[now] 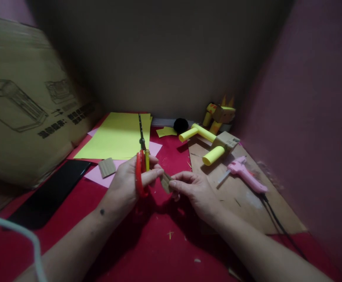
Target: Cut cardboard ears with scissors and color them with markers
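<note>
My left hand (126, 175) is closed around red-handled scissors (139, 172), whose dark blades point away from me. Its thumb and a finger also pinch the left side of a small brown cardboard piece (165, 182). The fingers of my right hand (196, 192) grip the right side of that same piece. Part of the cardboard is hidden by my fingertips. Left of my left hand lies another small corrugated cardboard square (107, 168). A yellow strip or handle part (147, 159) shows beside the scissors; I cannot tell which it is.
Yellow sheets (115, 135) lie over pink paper (100, 176). A black flat device (51, 194) rests at left. On a brown board (277, 213) are a pink glue gun (247, 176) and a cardboard box (228, 141) with yellow tubes (213, 155). A cardboard animal figure (222, 113) stands behind.
</note>
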A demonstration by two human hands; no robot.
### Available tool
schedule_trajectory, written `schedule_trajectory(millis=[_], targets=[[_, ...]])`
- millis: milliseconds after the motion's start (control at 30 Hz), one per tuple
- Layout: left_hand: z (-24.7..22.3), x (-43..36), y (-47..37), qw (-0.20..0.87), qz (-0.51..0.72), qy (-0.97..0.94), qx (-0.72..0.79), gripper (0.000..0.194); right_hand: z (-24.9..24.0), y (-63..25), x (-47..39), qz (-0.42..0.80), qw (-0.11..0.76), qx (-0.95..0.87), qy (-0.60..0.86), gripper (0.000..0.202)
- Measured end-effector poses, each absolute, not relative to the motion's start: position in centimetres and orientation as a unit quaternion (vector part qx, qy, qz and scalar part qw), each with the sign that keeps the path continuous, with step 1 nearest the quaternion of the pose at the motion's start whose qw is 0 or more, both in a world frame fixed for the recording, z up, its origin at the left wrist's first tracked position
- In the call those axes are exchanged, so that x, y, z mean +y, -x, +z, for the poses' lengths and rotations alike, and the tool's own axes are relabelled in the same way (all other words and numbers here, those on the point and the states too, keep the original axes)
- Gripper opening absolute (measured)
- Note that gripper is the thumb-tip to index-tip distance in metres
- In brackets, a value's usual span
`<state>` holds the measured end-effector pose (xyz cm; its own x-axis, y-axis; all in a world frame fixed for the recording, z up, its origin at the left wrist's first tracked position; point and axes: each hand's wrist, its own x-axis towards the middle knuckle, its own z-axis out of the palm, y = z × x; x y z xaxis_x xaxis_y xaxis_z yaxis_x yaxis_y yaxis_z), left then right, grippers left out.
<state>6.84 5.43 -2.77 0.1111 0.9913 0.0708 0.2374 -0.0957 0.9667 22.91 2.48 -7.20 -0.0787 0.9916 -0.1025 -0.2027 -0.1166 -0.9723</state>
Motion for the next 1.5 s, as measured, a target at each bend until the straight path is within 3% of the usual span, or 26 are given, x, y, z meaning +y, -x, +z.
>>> schedule_trajectory(millis=[433,667,800,1000,1267,1400,1500], targets=[[-3.7,5.8,-6.8,0.520,0.395,-0.581,0.486,0.021,-7.4,-22.8,2.5,0.604,0.507,-0.425,0.445,0.012],[-5.0,6.3,-6.4,0.611,0.384,-0.540,0.432,0.024,-8.1,-23.2,2.8,0.682,0.481,-0.410,0.367,0.013],[-4.8,6.3,-6.7,0.602,0.354,-0.560,0.445,0.024,-8.0,-23.1,2.8,0.691,0.442,-0.424,0.385,0.015],[-5.3,6.7,-6.8,0.580,0.365,-0.573,0.449,0.029,-8.1,-23.3,3.1,0.668,0.503,-0.390,0.387,0.014],[-4.5,5.9,-7.0,0.560,0.304,-0.603,0.479,0.031,-8.4,-23.4,3.5,0.681,0.523,-0.374,0.351,0.017],[-4.1,5.6,-7.4,0.549,0.299,-0.604,0.494,0.033,-8.2,-23.3,3.6,0.667,0.551,-0.369,0.340,0.028],[-4.1,5.7,-7.6,0.527,0.280,-0.619,0.511,0.037,-8.0,-23.1,3.5,0.651,0.553,-0.364,0.371,0.023]])
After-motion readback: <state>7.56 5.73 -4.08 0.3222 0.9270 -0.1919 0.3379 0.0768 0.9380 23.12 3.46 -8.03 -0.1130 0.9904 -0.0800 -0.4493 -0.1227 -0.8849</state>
